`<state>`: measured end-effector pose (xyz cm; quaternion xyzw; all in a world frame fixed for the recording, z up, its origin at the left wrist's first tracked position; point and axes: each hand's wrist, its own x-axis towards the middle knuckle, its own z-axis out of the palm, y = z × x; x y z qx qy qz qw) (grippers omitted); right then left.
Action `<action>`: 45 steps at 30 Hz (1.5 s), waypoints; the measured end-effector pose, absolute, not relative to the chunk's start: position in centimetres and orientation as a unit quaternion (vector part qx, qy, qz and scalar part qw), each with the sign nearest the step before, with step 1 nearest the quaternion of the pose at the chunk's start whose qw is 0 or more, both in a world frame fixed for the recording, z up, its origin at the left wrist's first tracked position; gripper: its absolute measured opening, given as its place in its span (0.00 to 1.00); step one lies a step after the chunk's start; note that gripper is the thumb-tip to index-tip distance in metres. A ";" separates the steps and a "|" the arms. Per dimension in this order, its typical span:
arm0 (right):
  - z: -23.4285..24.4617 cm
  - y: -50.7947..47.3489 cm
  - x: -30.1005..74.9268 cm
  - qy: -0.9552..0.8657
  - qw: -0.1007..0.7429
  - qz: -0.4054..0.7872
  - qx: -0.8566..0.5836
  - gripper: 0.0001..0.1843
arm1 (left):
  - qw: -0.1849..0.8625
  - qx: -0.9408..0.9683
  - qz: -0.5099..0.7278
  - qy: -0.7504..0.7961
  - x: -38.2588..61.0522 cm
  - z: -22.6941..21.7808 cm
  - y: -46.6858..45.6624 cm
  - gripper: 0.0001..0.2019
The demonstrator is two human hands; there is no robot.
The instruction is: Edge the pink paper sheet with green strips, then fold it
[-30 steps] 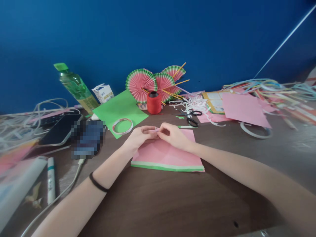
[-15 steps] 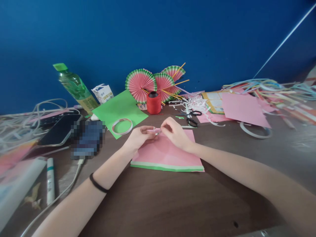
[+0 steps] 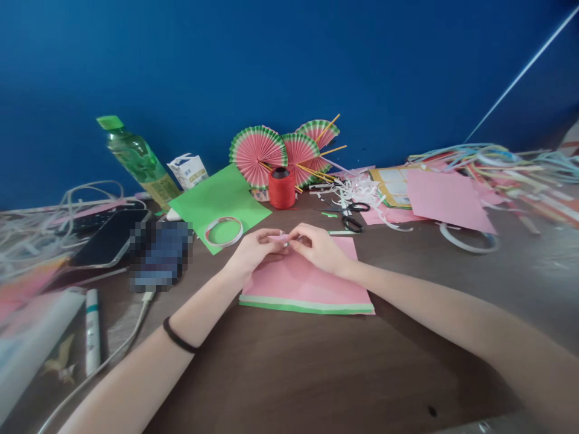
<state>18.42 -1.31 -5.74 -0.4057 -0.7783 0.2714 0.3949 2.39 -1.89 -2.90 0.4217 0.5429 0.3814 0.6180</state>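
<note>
My left hand (image 3: 254,249) and my right hand (image 3: 319,246) meet over the far edge of a pink paper sheet (image 3: 307,284) with a white and green band along its near edge. Both pinch a small folded bit of pink paper (image 3: 279,238) at that far edge, fingers pressed together. A black band circles my left wrist. A roll of tape (image 3: 224,231) lies on a green sheet (image 3: 219,199) just left of my left hand. Black scissors (image 3: 353,216) lie just beyond my right hand.
Watermelon paper fans (image 3: 283,150) and a red thread spool (image 3: 281,187) stand at the back. A green bottle (image 3: 136,158), small carton (image 3: 189,170), phone (image 3: 111,237), cables and a white marker (image 3: 93,330) fill the left. Pink sheets (image 3: 446,199), paper scraps and coloured strips cover the right.
My right hand lifted its fingers a little from the pink fold half a second ago and has come back down to pinch it. The left hand has stayed in place.
</note>
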 end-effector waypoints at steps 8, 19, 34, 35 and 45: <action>-5.8 -1.3 18.4 -0.788 0.397 0.249 -0.400 0.03 | 0.618 0.437 0.379 0.533 2.3 -3.0 -1.9 0.15; -5.9 -1.3 18.3 -0.793 0.392 0.239 -0.400 0.04 | 0.593 0.470 0.370 0.539 2.7 -2.8 -2.2 0.16; -5.9 -1.3 18.4 -0.782 0.397 0.242 -0.415 0.07 | 0.579 0.481 0.391 0.530 2.6 -3.1 -2.1 0.16; -5.9 -1.3 18.4 -0.778 0.397 0.243 -0.421 0.08 | 0.579 0.474 0.391 0.536 2.4 -3.0 -1.9 0.16; -6.2 -1.1 18.5 -0.770 0.389 0.231 -0.451 0.10 | 0.540 0.537 0.334 0.556 -0.9 -2.7 0.4 0.20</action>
